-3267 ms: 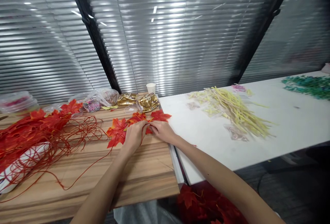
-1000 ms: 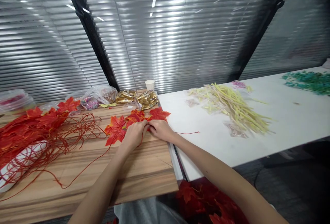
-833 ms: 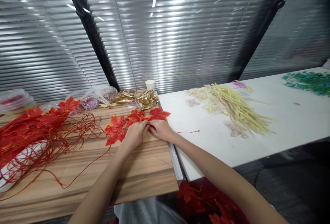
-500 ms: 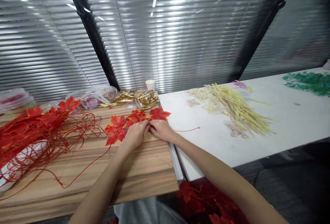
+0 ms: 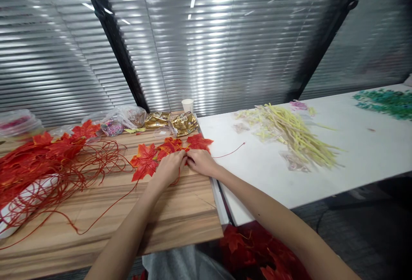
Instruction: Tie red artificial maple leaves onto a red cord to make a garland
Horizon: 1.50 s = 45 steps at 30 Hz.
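My left hand (image 5: pixel 172 165) and my right hand (image 5: pixel 200 161) meet at the fingertips near the right edge of the wooden table. Both are closed in a pinch on a thin red cord (image 5: pixel 230 154); the exact point of grip is hidden by the fingers. The cord's free end, with a small loop, sticks out past my right hand over the white table. Just beyond my fingers lie red-orange artificial maple leaves (image 5: pixel 144 161), one to the left and another (image 5: pixel 198 141) behind my right hand. From the left leaf, cord trails across the wood toward a tangle (image 5: pixel 103 159).
Piled red leaves (image 5: pixel 41 155) and a white roll (image 5: pixel 28 200) lie left. Gold packets (image 5: pixel 184 124), a paper cup (image 5: pixel 187 105) and plastic bags (image 5: pixel 124 117) stand at the back. Yellow strips (image 5: pixel 292 132) lie on the white table (image 5: pixel 257 181). More red leaves (image 5: pixel 254 250) are below the table edge.
The cord's free end on the right has swung upward and slightly left. Both hands stay in nearly the same place, fingertips together.
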### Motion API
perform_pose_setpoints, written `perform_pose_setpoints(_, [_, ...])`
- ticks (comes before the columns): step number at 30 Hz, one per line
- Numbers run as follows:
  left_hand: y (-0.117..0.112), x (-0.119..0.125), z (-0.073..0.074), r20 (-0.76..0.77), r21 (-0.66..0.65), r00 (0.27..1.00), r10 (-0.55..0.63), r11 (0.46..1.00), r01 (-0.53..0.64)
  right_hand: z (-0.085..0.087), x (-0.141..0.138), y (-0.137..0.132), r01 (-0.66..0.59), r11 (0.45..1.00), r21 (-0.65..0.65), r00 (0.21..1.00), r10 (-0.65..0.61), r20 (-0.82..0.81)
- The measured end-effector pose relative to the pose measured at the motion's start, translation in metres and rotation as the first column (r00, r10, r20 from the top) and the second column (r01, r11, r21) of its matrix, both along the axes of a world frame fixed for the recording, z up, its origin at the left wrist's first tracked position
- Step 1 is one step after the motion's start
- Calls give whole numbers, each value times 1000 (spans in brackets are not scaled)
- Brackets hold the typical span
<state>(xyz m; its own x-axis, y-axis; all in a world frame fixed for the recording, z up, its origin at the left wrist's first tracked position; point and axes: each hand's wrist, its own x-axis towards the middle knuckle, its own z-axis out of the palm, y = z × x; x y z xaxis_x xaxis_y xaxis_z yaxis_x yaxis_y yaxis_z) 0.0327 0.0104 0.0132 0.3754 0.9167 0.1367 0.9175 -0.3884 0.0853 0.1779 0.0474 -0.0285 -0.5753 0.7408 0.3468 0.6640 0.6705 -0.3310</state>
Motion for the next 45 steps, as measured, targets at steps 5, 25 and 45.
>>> perform_pose_setpoints(5, [2, -1, -3, -12, 38, 1000, 8, 999, -7, -1, 1, 1, -4, 1000, 10, 1000, 4, -6])
perform_pose_setpoints(25, [6, -5, -9, -16, 88, 999, 28, 996, -26, 0, 2, 0, -27, 999, 41, 999, 28, -32])
perform_pose_setpoints(45, [6, -5, -11, -14, 77, 1000, 22, 997, -21, 0, 0, 0, -16, 1000, 21, 1000, 16, 13])
